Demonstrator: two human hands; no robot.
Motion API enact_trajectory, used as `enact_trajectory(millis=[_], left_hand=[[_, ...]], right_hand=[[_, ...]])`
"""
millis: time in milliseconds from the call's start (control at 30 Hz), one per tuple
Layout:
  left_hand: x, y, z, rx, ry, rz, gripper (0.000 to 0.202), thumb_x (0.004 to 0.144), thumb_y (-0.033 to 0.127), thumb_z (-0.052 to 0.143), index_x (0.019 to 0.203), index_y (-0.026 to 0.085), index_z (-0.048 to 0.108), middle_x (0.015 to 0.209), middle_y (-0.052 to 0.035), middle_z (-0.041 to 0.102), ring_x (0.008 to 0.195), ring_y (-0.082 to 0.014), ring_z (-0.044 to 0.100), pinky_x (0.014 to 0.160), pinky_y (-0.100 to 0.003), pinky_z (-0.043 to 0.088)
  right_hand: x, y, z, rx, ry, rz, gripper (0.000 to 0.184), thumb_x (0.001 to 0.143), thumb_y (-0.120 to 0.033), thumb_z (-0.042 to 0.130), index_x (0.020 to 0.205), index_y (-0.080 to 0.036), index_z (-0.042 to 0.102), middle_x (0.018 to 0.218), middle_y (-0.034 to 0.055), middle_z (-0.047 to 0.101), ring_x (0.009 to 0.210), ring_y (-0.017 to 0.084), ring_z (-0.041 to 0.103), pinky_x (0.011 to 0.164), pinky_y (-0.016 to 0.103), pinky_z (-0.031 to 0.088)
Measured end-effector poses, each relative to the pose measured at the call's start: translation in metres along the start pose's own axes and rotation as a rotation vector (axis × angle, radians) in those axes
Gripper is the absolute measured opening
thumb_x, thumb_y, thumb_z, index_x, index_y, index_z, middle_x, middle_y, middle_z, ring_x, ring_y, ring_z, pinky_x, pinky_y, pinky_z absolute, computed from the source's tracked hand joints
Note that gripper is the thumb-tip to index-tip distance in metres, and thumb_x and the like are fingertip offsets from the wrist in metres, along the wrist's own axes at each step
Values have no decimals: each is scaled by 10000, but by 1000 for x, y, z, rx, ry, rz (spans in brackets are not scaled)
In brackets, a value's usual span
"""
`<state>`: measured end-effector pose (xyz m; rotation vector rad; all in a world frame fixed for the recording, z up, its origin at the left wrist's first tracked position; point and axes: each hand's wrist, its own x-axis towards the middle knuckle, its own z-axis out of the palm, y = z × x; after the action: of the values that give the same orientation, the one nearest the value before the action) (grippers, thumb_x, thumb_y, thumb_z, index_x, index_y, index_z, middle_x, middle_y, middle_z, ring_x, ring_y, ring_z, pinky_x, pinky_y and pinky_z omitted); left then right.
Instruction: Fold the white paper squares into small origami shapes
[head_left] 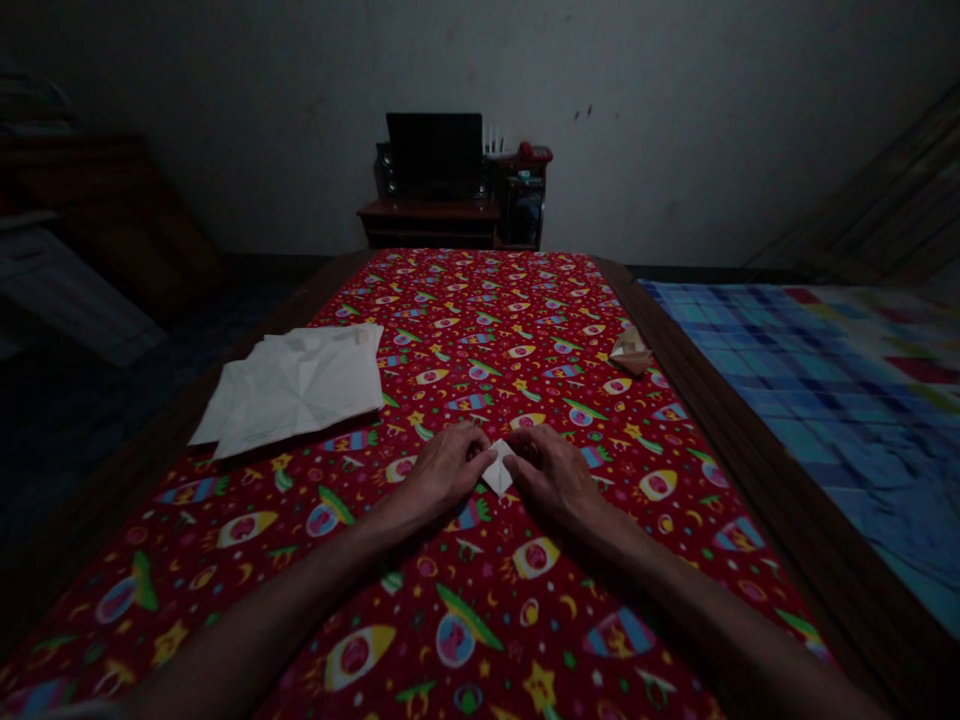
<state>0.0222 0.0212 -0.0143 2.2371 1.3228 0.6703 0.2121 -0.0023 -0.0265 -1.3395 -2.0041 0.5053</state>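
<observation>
A small folded piece of white paper lies at the middle of the red patterned cloth, one corner pointing towards me. My left hand grips its left edge, thumb against the paper and fingers curled. From the other side my right hand pinches the right edge with the thumb on top. A faint crease runs down the paper's middle. The undersides of both hands' fingers are hidden.
A stack of creased white paper sheets lies on the cloth at the left. Near the right edge sits a small folded brown and white paper piece. A desk with a monitor stands by the wall; a blue checked sheet spreads at right.
</observation>
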Motion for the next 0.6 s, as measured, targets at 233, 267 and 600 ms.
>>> enact_trajectory(millis=[233,267,600], left_hand=[[3,4,0,-313,9,-55,140,780,246,557,827,155,652,741,-8,650,672,-137,586,612,-225,440],[3,6,0,-338,23,-52,147,790,256,554,823,155,655,734,-8,651,664,-136,587,600,-222,440],[5,15,-3,-274,158,85,111,774,173,557,711,148,645,709,-17,616,663,-121,574,600,-204,445]], right_hand=[[11,-1,0,401,-41,245,170,771,-340,581,727,-185,635,676,11,649,635,154,591,570,246,450],[11,-2,-1,433,-41,244,175,765,-340,583,710,-180,628,656,9,636,618,148,580,557,241,444],[8,-7,-2,415,-16,109,120,793,-259,544,714,-176,580,640,-20,565,590,108,520,549,210,398]])
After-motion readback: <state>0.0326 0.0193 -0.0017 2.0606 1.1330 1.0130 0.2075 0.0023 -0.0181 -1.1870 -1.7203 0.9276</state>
